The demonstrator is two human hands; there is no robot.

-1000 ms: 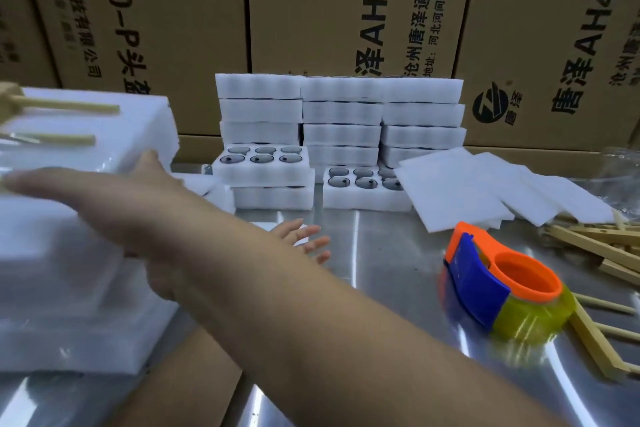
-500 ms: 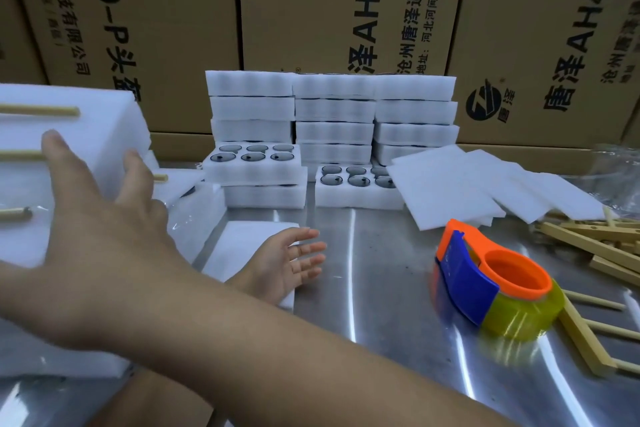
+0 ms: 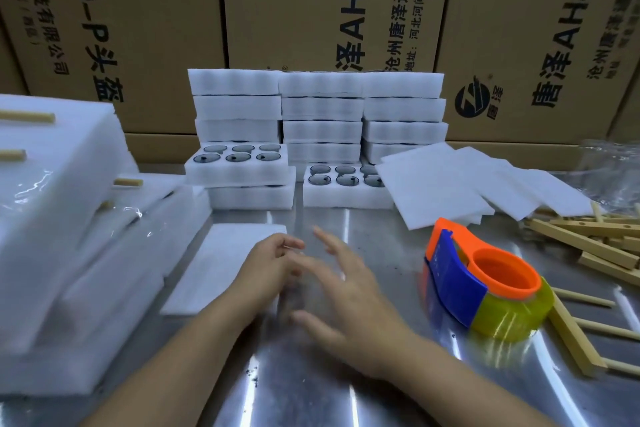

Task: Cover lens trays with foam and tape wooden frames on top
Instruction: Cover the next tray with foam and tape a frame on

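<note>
White foam lens trays (image 3: 318,114) stand stacked at the back; two open ones (image 3: 239,163) (image 3: 346,184) show dark round lenses. Loose foam sheets (image 3: 450,180) lie to their right, and one foam sheet (image 3: 221,263) lies flat by my left hand. Wooden frames (image 3: 588,243) are piled at the right. An orange and blue tape dispenser (image 3: 485,288) sits on the steel table. My left hand (image 3: 270,263) rests on the foam sheet's right edge with fingers loosely bent. My right hand (image 3: 346,302) hovers blurred over the table, fingers spread, empty.
Taped foam packs with wooden frames (image 3: 52,204) are piled at the left. Large cardboard boxes (image 3: 311,10) wall off the back. A clear plastic bag (image 3: 609,170) lies at the far right. The steel table (image 3: 311,385) is bare near me.
My right hand left the pile on the left and swung right to the table's middle. My left hand stayed on the foam sheet.
</note>
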